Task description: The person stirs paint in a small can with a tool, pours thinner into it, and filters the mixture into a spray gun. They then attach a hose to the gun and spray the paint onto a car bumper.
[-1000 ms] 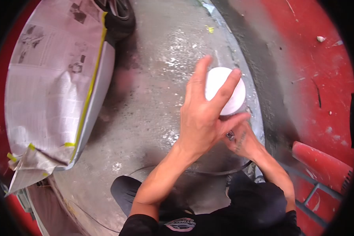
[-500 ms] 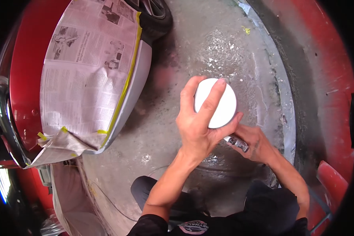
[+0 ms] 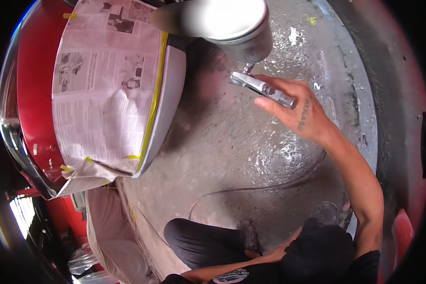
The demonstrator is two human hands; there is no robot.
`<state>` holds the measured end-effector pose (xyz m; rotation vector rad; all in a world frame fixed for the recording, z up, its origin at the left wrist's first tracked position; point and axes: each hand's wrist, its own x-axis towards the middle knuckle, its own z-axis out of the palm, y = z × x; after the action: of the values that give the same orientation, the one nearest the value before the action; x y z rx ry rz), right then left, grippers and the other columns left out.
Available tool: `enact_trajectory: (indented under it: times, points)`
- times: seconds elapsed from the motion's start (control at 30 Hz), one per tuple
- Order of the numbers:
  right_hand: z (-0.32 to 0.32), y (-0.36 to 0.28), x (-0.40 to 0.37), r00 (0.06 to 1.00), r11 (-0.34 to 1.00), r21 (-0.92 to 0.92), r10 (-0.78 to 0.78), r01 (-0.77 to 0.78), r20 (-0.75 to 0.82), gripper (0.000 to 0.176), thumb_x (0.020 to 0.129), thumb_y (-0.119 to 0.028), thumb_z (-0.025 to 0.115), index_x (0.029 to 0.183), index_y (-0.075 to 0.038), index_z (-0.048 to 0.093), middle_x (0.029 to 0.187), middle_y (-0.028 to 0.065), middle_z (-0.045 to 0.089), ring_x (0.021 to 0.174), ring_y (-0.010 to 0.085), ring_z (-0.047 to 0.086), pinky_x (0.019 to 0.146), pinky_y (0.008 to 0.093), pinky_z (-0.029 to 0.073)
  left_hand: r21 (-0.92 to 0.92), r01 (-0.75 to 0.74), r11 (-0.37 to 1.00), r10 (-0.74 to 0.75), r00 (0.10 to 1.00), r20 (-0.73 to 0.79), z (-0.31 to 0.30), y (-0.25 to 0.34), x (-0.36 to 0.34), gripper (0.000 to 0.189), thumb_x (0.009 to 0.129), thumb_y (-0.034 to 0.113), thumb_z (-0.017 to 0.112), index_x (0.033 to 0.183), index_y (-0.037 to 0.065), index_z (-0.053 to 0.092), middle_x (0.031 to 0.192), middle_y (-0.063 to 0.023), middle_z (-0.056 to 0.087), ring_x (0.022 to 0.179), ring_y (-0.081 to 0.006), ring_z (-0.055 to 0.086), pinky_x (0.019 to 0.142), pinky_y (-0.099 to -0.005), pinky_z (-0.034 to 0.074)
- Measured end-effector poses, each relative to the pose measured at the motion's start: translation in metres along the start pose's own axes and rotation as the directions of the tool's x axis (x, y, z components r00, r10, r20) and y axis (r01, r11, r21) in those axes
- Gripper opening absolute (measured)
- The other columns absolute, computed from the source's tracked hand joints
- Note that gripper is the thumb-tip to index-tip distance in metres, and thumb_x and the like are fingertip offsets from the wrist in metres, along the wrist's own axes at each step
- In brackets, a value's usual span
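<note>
My right hand (image 3: 305,106) is closed around the handle of a metal spray gun (image 3: 258,85), held out over the floor. Above the gun's body sits a grey cup (image 3: 253,46) with a white lid (image 3: 239,19), cut off by the top edge of the view. A dark, blurred oval shape adjoins the lid's left side. Down by my lap, my left hand (image 3: 291,240) reaches across my body; its fingers are mostly hidden by a dark rounded shape, so I cannot see whether it holds anything.
To the left, a red car (image 3: 38,109) has newspaper (image 3: 104,118) edged with yellow tape over it, beside a grey panel (image 3: 168,94). A thin hose (image 3: 241,190) crosses the wet concrete floor (image 3: 232,156). Another red surface (image 3: 402,227) stands at the right.
My left hand has left the cup's lid and dropped toward my lap. My right hand has raised the spray gun forward, bringing the cup into side view.
</note>
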<state>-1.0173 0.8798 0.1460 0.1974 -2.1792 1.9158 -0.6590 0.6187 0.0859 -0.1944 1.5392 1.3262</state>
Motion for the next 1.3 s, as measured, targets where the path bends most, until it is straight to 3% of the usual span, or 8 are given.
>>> enact_trajectory:
  times: [0.1, 0.17, 0.23, 0.3, 0.37, 0.53, 0.83, 1.3]
  points:
    - [0.008, 0.001, -0.001, 0.999, 0.999, 0.045, -0.033, 0.031, 0.039, 0.051, 0.101, -0.035, 0.076, 0.141, -0.004, 0.07, 0.111, 0.0156, 0.08, 0.072, 0.0219, 0.068, 0.071, 0.0368, 0.056, 0.08, 0.142, 0.987, -0.161, 0.923, 0.349, -0.034, 0.002, -0.001, 0.058, 0.115, 0.038, 0.049, 0.159, 0.0, 0.046, 0.156, -0.0173, 0.056, 0.145, -0.0278, 0.05, 0.122, -0.0388, 0.037]
    - [0.012, 0.0, -0.008, 0.996, 0.997, 0.073, -0.02, 0.013, 0.09, 0.05, 0.101, -0.034, 0.076, 0.14, -0.003, 0.07, 0.11, 0.0157, 0.079, 0.072, 0.0222, 0.068, 0.071, 0.0362, 0.056, 0.202, 0.221, 0.954, -0.299, 0.698, 0.65, -0.068, 0.03, 0.0, 0.054, 0.113, 0.036, 0.053, 0.151, -0.003, 0.056, 0.142, -0.0157, 0.07, 0.131, -0.0246, 0.064, 0.114, -0.038, 0.047]
    - [0.014, 0.002, -0.017, 0.997, 0.994, 0.101, 0.026, -0.034, 0.078, 0.05, 0.099, -0.03, 0.078, 0.139, -0.001, 0.07, 0.106, 0.0166, 0.079, 0.074, 0.0226, 0.069, 0.072, 0.0351, 0.056, 0.383, 0.04, 0.923, -0.248, 0.822, 0.512, -0.076, 0.131, 0.016, 0.048, 0.112, 0.031, 0.058, 0.143, -0.005, 0.063, 0.125, -0.0108, 0.077, 0.112, -0.0186, 0.068, 0.1, -0.0381, 0.055]
    - [0.015, 0.002, -0.025, 0.994, 0.985, 0.169, 0.023, -0.041, 0.108, 0.049, 0.098, -0.027, 0.079, 0.138, 0.0, 0.07, 0.105, 0.0173, 0.079, 0.077, 0.0223, 0.07, 0.075, 0.0354, 0.057, 0.363, -0.017, 0.932, -0.001, 0.999, 0.05, -0.084, 0.154, 0.049, 0.042, 0.11, 0.021, 0.064, 0.142, -0.007, 0.064, 0.131, -0.0147, 0.075, 0.115, -0.0211, 0.071, 0.102, -0.0367, 0.056]
    - [0.011, 0.0, -0.029, 0.991, 0.974, 0.225, 0.011, -0.041, 0.131, 0.048, 0.097, -0.023, 0.08, 0.136, 0.002, 0.07, 0.105, 0.018, 0.079, 0.08, 0.022, 0.071, 0.078, 0.0357, 0.058, 0.032, -0.279, 0.96, 0.276, 0.916, -0.291, -0.083, 0.179, 0.096, 0.04, 0.112, 0.02, 0.061, 0.144, -0.005, 0.062, 0.12, -0.0112, 0.076, 0.103, -0.0185, 0.072, 0.09, -0.0351, 0.058]
    - [0.006, -0.007, -0.033, 0.989, 0.986, 0.167, -0.027, 0.001, 0.149, 0.043, 0.095, -0.014, 0.078, 0.134, 0.004, 0.071, 0.108, 0.0167, 0.079, 0.091, 0.0187, 0.073, 0.086, 0.0354, 0.058, -0.169, -0.58, 0.797, 0.527, 0.804, -0.275, -0.075, 0.203, 0.164, 0.032, 0.114, 0.014, 0.057, 0.139, -0.003, 0.065, 0.114, -0.0086, 0.075, 0.098, -0.0162, 0.072, 0.089, -0.032, 0.058]
    - [0.0, -0.01, -0.034, 0.992, 0.99, 0.111, 0.093, -0.083, -0.087, 0.048, 0.095, -0.014, 0.08, 0.136, 0.008, 0.068, 0.109, 0.018, 0.078, 0.096, 0.0164, 0.073, 0.088, 0.0327, 0.056, -0.188, -0.642, 0.744, 0.577, 0.758, -0.305, -0.061, 0.231, 0.175, 0.023, 0.112, 0.01, 0.06, 0.126, -0.005, 0.07, 0.113, -0.0023, 0.074, 0.103, -0.0084, 0.065, 0.087, -0.0275, 0.054]
    - [-0.01, -0.025, -0.037, 0.966, 0.99, 0.139, -0.052, 0.017, 0.254, 0.047, 0.092, -0.014, 0.08, 0.134, 0.005, 0.069, 0.112, 0.0213, 0.079, 0.097, 0.0272, 0.078, 0.087, 0.0371, 0.059, -0.091, -0.634, 0.768, 0.551, 0.726, -0.411, -0.053, 0.214, 0.165, 0.013, 0.105, 0.004, 0.064, 0.107, -0.001, 0.076, 0.102, 0.0005, 0.075, 0.092, -0.0071, 0.065, 0.078, -0.0282, 0.052]
